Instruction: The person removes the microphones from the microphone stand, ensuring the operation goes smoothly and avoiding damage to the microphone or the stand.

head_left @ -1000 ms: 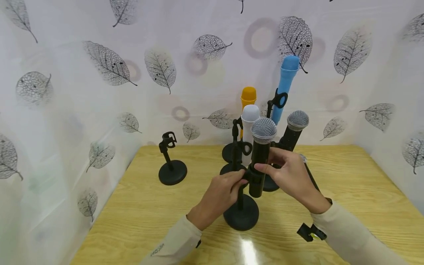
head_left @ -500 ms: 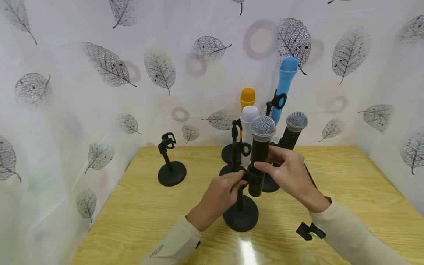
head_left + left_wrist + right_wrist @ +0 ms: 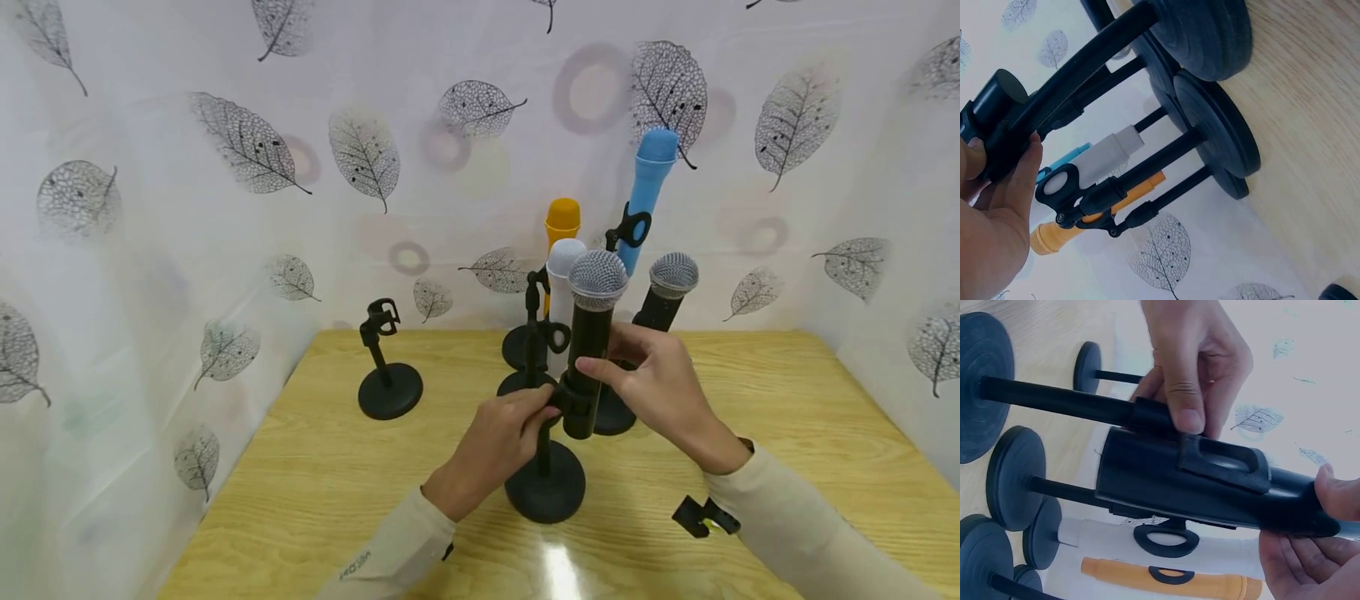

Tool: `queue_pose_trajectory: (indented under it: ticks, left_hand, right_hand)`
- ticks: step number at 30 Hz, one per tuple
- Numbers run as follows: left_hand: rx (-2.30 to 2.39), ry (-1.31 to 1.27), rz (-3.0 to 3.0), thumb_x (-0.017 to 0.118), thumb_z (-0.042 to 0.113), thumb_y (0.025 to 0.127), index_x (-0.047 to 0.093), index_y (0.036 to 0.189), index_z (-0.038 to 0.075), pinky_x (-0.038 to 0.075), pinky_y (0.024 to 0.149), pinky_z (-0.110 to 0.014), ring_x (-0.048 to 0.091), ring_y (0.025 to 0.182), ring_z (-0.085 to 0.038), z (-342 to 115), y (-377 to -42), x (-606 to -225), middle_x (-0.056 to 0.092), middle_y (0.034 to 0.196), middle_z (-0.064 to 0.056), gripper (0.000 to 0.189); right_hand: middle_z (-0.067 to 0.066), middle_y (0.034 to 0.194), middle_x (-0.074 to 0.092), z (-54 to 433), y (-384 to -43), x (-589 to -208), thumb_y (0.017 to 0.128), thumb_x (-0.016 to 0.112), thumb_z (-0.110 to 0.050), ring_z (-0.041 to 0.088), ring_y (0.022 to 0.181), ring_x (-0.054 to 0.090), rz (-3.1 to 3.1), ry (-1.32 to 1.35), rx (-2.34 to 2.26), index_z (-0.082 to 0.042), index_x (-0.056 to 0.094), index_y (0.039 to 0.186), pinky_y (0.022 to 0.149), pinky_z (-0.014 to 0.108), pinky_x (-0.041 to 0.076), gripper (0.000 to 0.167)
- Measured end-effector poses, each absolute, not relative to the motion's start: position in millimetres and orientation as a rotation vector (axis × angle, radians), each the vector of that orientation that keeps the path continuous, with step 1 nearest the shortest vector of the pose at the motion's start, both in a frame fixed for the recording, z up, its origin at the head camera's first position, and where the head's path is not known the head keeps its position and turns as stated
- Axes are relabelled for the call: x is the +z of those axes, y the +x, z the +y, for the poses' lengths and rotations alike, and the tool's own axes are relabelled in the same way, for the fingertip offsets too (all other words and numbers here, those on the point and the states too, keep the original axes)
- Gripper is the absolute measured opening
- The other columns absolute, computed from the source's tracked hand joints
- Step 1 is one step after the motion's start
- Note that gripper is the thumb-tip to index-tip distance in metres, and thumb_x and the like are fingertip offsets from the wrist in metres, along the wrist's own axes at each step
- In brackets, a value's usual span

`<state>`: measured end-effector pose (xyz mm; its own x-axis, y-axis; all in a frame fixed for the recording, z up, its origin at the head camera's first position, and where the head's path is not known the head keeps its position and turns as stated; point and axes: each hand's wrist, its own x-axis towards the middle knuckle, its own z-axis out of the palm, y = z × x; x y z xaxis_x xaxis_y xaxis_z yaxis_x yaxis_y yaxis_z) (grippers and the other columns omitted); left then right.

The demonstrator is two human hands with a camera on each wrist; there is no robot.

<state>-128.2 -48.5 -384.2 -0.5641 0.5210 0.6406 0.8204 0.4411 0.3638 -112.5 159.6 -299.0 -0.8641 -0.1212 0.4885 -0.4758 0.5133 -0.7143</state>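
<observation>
A black microphone point(image 3: 591, 333) with a silver mesh head stands nearly upright in the clip point(image 3: 1194, 464) of the nearest black desk stand point(image 3: 546, 487). My right hand point(image 3: 663, 387) grips its body just under the head, thumb on the near side. With thumb and fingers, my left hand point(image 3: 491, 446) pinches the top of that stand, right beside the clip. In the right wrist view the clip wraps around the lower body, and the microphone's tail end sticks out past it. Behind the hands, a white microphone point(image 3: 564, 292) sits in another stand's clip.
An orange microphone point(image 3: 562, 218), a blue microphone point(image 3: 651, 183) and another black microphone point(image 3: 667, 292) stand clustered behind on stands. One stand point(image 3: 386, 387) with a bare clip is at the left on the wooden table point(image 3: 337, 483). A leaf-patterned curtain point(image 3: 420, 167) surrounds the table.
Over the last half second my right hand and the black microphone have risen slightly, so less of its tail shows below the clip. My left hand and the stand keep their place.
</observation>
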Motion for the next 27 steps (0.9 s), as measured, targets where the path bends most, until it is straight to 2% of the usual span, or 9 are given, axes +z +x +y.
queue_pose_trajectory:
  ticks: [5, 12, 18, 27]
  left_hand:
    - [-0.915, -1.126, -2.245, 0.065, 0.008, 0.100, 0.068, 0.111, 0.004, 0.052, 0.069, -0.013, 0.067, 0.079, -0.009, -48, -129, -385, 0.071, 0.095, -0.004, 0.012]
    - [-0.913, -1.121, -2.249, 0.066, 0.008, 0.099, 0.069, 0.110, 0.004, 0.052, 0.069, -0.013, 0.068, 0.080, -0.010, -47, -130, -387, 0.072, 0.095, -0.005, 0.012]
    - [-0.902, -1.136, -2.241, 0.065, 0.008, 0.100, 0.066, 0.106, 0.005, 0.050, 0.065, -0.012, 0.063, 0.074, -0.008, -45, -130, -385, 0.070, 0.090, -0.003, 0.007]
    - [-0.875, -1.144, -2.230, 0.066, 0.007, 0.099, 0.063, 0.101, 0.006, 0.045, 0.060, -0.012, 0.056, 0.067, -0.006, -44, -131, -385, 0.065, 0.082, -0.001, 0.004]
  right_hand:
    - [0.007, 0.091, 0.072, 162, -113, -303, 0.087, 0.082, -0.009, 0.022, 0.087, 0.073, -2.379, 0.525, 1.322, -0.001, 0.071, 0.114, 0.081, 0.015, 0.053, 0.031]
    - [0.004, 0.091, 0.073, 166, -114, -310, 0.086, 0.083, -0.014, 0.018, 0.087, 0.073, -2.442, 0.525, 1.312, -0.002, 0.070, 0.116, 0.079, 0.022, 0.057, 0.034]
    - [0.006, 0.090, 0.074, 165, -114, -308, 0.087, 0.082, -0.011, 0.021, 0.084, 0.073, -2.425, 0.520, 1.302, -0.002, 0.072, 0.110, 0.076, 0.021, 0.055, 0.027]
    - [0.006, 0.090, 0.074, 165, -115, -305, 0.087, 0.081, -0.007, 0.022, 0.086, 0.074, -2.449, 0.495, 1.311, -0.001, 0.072, 0.111, 0.077, 0.021, 0.055, 0.026]
